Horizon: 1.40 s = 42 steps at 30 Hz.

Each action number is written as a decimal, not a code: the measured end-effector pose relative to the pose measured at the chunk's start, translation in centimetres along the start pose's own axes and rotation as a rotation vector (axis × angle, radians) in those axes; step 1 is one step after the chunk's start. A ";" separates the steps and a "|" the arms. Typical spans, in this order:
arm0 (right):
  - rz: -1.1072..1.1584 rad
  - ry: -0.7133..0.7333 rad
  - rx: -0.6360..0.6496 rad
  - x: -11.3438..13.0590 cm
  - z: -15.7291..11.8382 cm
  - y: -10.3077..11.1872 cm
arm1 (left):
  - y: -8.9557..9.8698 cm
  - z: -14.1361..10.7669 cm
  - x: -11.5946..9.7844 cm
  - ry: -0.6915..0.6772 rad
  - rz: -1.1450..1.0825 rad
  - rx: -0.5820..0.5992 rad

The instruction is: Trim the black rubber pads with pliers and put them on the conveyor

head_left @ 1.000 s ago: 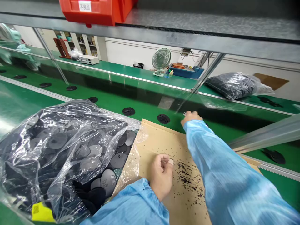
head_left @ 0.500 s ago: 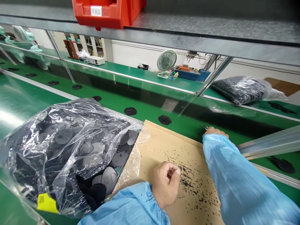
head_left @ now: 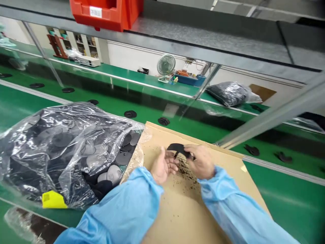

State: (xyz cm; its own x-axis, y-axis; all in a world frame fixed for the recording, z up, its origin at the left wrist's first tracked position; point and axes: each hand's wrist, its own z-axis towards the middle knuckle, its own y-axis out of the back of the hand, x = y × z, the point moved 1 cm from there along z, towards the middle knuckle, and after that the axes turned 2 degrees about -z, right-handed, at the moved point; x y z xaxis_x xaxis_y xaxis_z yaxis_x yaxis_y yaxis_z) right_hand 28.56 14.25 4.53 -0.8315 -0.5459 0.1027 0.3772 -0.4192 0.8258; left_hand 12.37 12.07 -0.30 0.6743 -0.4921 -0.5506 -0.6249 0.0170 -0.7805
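My right hand [head_left: 201, 162] grips a black disc-shaped part [head_left: 178, 149] above the brown cardboard [head_left: 177, 210]. Beside it on the left, my left hand [head_left: 164, 166] is open, palm turned up and fingers apart, close to the part's lower edge. Many tiny black pieces [head_left: 188, 173] lie scattered on the cardboard beneath and between the hands. To the left, a clear plastic bag [head_left: 63, 145] full of black and grey discs lies open toward the cardboard, with a grey disc [head_left: 114, 174] near its mouth.
Black parts [head_left: 164, 121] sit spaced along a green conveyor belt [head_left: 147, 118] behind the cardboard. A slanted metal post [head_left: 269, 112] rises at the right. Overhead, a shelf [head_left: 203, 40] carries a red bin [head_left: 106, 15]. A yellow label [head_left: 53, 200] is at the bag's lower edge.
My right hand has come back from the belt to over the cardboard, with a black part in it. My left hand has opened and moved slightly up and left. The view has shifted right.
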 end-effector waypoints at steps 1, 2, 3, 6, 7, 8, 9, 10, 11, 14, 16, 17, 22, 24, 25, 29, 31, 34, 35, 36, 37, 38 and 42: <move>0.055 0.019 -0.003 1.4 -1.1 -0.1 | 0.0 -0.1 0.0 0.064 -0.040 0.071; 0.112 0.026 -0.018 2.5 -2.1 -0.2 | 0.1 -0.2 0.0 0.088 -0.047 0.109; 0.163 0.003 -0.052 3.3 -2.9 -0.3 | 0.1 -0.3 0.0 0.082 -0.034 0.127; 0.298 -0.313 -0.257 4.0 -5.1 -0.9 | 0.2 -0.7 0.5 -0.016 0.027 0.078; 0.345 -0.462 -0.319 3.9 -5.6 -1.1 | 0.2 -0.7 0.7 -0.048 0.033 0.057; 0.391 -0.593 -0.355 3.7 -6.2 -1.4 | 0.2 -0.7 0.8 -0.079 0.032 0.041; 0.429 -0.691 -0.367 3.5 -6.6 -1.6 | 0.2 -0.6 0.8 -0.112 0.028 0.031; 0.459 -0.747 -0.351 3.3 -7.0 -1.8 | 0.2 -0.6 0.9 -0.142 0.022 0.021; 0.476 -0.768 -0.319 3.2 -7.3 -2.0 | 0.2 -0.5 0.9 -0.163 0.016 0.010; 0.494 -0.754 -0.247 3.3 -7.6 -2.1 | 0.3 -0.2 0.8 -0.173 0.012 -0.045; 0.499 -0.715 -0.252 3.7 -7.5 -1.8 | 0.3 -0.1 0.7 -0.196 0.026 -0.095; 0.489 -0.683 -0.270 3.9 -7.4 -1.6 | 0.4 -0.2 0.6 -0.221 0.041 -0.117; 0.409 -0.569 -0.326 4.3 -7.3 -0.6 | 0.4 -0.6 0.4 -0.277 0.115 -0.109; 0.424 -0.547 -0.256 4.3 -7.4 -0.8 | 0.3 -0.7 0.3 -0.249 0.087 -0.083; 0.438 -0.532 -0.213 4.3 -7.5 -1.1 | 0.2 -0.7 0.3 -0.231 0.065 -0.077; 0.516 -0.488 -0.131 4.4 -7.6 -1.9 | 0.2 -0.7 0.1 -0.132 0.000 -0.073; 0.544 -0.439 -0.127 4.5 -7.6 -1.9 | 0.2 -0.7 0.1 -0.089 -0.027 -0.073; 0.502 -0.393 -0.161 4.7 -7.5 -1.6 | 0.3 -0.8 0.0 -0.045 -0.061 -0.076; 0.457 -0.387 -0.170 4.8 -7.5 -1.5 | 0.3 -0.8 -0.1 -0.036 -0.068 -0.081; 0.400 -0.379 -0.168 4.8 -7.4 -1.4 | 0.3 -0.9 -0.1 -0.026 -0.073 -0.085; 0.339 -0.363 -0.152 4.9 -7.4 -1.4 | 0.2 -0.9 -0.1 -0.019 -0.076 -0.090; 0.277 -0.345 -0.129 4.9 -7.4 -1.4 | 0.2 -0.9 -0.1 -0.013 -0.076 -0.092; 0.097 -0.311 -0.086 4.9 -7.4 -1.4 | 0.1 -1.0 0.0 0.014 -0.066 -0.088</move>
State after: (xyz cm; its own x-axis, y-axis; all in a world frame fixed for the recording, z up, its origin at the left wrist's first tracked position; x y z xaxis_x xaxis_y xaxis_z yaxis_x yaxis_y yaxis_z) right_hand 26.95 6.80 -0.25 -0.8696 -0.3441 0.3542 0.4829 -0.4430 0.7554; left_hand 11.93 11.19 -0.05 0.7101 -0.5019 -0.4938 -0.6116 -0.0921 -0.7858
